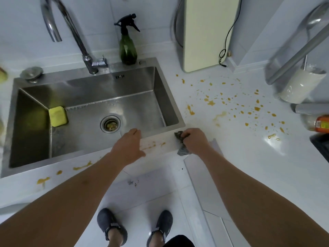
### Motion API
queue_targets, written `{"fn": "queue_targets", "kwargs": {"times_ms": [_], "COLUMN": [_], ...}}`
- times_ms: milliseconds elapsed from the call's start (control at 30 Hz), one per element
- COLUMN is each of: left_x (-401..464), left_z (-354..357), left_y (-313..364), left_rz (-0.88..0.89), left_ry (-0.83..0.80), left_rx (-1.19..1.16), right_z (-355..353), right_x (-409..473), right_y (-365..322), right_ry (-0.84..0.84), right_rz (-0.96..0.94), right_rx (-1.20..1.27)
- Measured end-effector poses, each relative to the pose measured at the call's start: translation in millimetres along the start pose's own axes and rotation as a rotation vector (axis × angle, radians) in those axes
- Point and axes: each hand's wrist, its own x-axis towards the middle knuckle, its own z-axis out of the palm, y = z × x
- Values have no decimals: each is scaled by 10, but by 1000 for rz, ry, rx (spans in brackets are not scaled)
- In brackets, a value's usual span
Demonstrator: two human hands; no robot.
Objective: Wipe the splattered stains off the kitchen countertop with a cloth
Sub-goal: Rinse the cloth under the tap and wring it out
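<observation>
Orange-yellow stains [231,107] are splattered over the white countertop [240,148] right of the sink. More stains [81,167] lie along the front strip below the sink, and a smeared patch [154,145] sits between my hands. My right hand [194,140] is shut on a bunched dark grey cloth [180,139], pressed on the counter at the sink's front right corner. My left hand [129,147] rests flat on the front edge of the sink, fingers together, holding nothing.
A steel sink [89,97] holds a yellow sponge [57,116]. Behind it stand a tap [78,38] and a green spray bottle [128,45]. A cream appliance [206,32] stands at the back; a paper roll [300,86] and an orange-labelled bottle [320,123] sit at the right.
</observation>
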Motion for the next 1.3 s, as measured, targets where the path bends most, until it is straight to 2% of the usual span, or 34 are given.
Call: {"fn": "queue_targets", "kwargs": {"times_ms": [100, 167, 333, 533, 700, 833, 1000, 1167, 1300], "left_x": [-75, -123, -153, -265, -270, -238, -58, 215, 396], "left_z": [-230, -510, -1300, -1928, -2171, -2335, -2419, -2540, -2613], "left_y": [-208, -385, -779, -1258, -1622, -1882, -2084, -2145, -2118], "left_rz": [-50, -67, -79, -99, -75, -128, -269, -413, -485], "left_ry": [-15, -42, -48, -107, -14, 88, 156, 209, 191], "left_rx": [-113, -158, -302, -857, -803, -856, -1041, -1166, -1284], "right_z": [71, 110, 208, 420, 653, 716, 694, 553, 485], "right_x": [-140, -262, -513, -618, -551, -424, -112, 350, 715], "right_y": [-446, -848, -1885, -2849, -3318, -3441, -3525, -3725, -3861], "right_ry": [-4, -39, -94, -54, -101, 3, 12, 30, -63], "right_rz": [38, 34, -57, -122, -62, 23, 16, -239, -419], "right_rx": [384, 538, 617, 704, 841, 749, 515, 65, -249]}}
